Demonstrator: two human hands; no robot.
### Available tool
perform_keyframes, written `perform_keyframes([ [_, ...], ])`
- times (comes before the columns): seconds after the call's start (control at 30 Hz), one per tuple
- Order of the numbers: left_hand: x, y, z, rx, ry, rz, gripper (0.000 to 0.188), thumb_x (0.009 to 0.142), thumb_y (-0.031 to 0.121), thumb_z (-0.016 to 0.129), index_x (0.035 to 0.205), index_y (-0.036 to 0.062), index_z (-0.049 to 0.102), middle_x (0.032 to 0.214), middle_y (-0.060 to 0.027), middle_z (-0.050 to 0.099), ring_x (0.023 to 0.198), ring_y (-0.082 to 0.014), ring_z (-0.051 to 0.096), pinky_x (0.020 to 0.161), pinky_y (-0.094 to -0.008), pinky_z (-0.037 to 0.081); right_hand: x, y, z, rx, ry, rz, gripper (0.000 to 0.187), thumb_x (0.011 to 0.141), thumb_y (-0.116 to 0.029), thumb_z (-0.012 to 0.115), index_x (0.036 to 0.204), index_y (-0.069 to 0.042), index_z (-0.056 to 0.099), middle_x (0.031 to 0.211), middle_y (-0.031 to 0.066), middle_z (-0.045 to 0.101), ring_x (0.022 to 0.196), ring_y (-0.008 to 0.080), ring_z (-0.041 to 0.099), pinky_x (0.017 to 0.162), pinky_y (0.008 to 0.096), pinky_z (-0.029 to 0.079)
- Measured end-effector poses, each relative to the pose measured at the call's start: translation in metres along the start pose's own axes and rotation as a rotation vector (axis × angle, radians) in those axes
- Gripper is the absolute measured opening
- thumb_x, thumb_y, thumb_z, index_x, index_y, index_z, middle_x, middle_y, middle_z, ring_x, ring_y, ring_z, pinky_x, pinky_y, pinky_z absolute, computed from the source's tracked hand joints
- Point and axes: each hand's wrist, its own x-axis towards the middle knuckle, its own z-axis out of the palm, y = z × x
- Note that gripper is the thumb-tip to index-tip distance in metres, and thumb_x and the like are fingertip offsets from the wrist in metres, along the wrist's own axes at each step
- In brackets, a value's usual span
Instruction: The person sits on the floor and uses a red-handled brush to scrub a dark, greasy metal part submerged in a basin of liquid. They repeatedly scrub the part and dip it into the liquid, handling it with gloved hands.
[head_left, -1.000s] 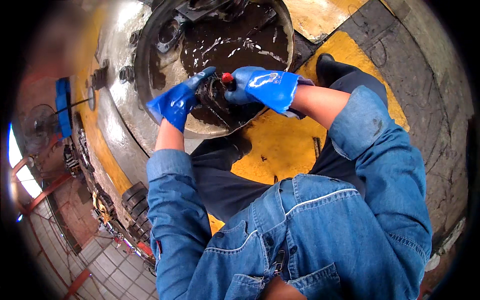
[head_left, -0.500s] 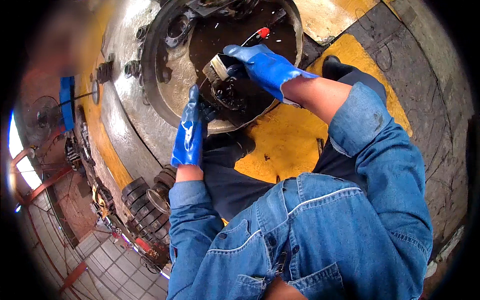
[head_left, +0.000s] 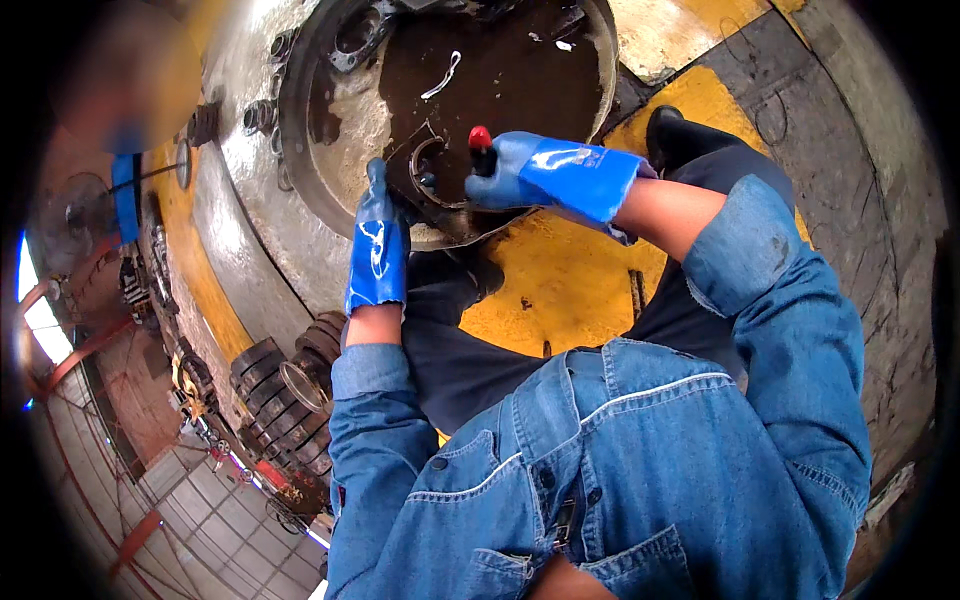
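Both my hands wear blue rubber gloves over a round metal pan [head_left: 604, 75] of dark liquid. My left hand [head_left: 378, 245] grips the near-left edge of a dark, wet metal part [head_left: 447, 215] with a round opening. Its thumb points up and away, and the fingers below are mostly hidden. Closed around a brush, my right hand [head_left: 550, 172] sits just right of that part. Only the red-tipped dark handle [head_left: 481, 138] of the brush stands out above the fist; its bristles are hidden. Another dark metal part [head_left: 357, 45] with a round hole lies at the pan's far left.
Small ring-shaped parts [head_left: 260, 116] stand on the metal surface left of the pan. Stacked dark rings [head_left: 272, 392] lie near my left sleeve. Yellow floor [head_left: 545, 270] shows between my legs. A blurred person [head_left: 125, 75] is at the far left.
My right hand has drawn nearer and turned, so the brush handle now stands up and its pale bristles have gone from sight. The held part has tilted, showing its round opening.
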Motion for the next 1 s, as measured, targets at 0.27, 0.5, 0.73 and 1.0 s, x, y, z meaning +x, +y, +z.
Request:
perform_keyframes([
  [0.27,-0.007,0.003,0.01,0.459,0.293,0.117,0.075,0.105,0.067,0.048,0.106,-0.0026,0.075,0.084,-0.0124,0.072,0.078,-0.0219,0.067,0.071,-0.038,0.054,0.003,-0.001,-0.024,0.46,0.122,-0.151,0.043,0.087,-0.041,0.07,0.101,-0.001,0.078,0.086,0.0128,0.075,0.082,0.0234,0.068,0.078,0.0372,0.051],
  [0.5,-0.022,0.012,0.023,0.751,0.337,0.188,0.078,0.107,0.066,0.045,0.101,-0.0065,0.073,0.079,-0.0159,0.071,0.073,-0.0264,0.067,0.069,-0.0451,0.053,0.037,-0.005,0.004,-0.276,0.086,-0.158,0.035,0.088,-0.039,0.072,0.105,-0.01,0.08,0.09,0.0154,0.077,0.088,0.033,0.074,0.082,0.0446,0.058],
  [0.73,-0.031,-0.022,0.03,1.066,0.366,0.234,0.065,0.1,0.054,0.066,0.141,0.004,0.059,0.124,-0.0242,0.073,0.118,-0.0401,0.07,0.099,-0.0451,0.054,0.065,-0.01,0.019,-1.006,0.058,-0.505,0.028,0.09,-0.024,0.073,0.116,-0.015,0.074,0.108,0.0108,0.077,0.096,0.033,0.076,0.073,0.0458,0.061],
  [1.0,-0.034,-0.009,0.044,0.681,0.293,0.47,0.056,0.104,0.048,0.066,0.119,-0.0055,0.07,0.089,-0.0105,0.073,0.078,-0.0154,0.063,0.069,-0.0348,0.052,0.045,0.023,-0.014,0.622,-0.032,-0.294,0.041,0.088,-0.039,0.074,0.103,-0.001,0.079,0.088,0.012,0.074,0.081,0.0225,0.066,0.08,0.0386,0.052],
])
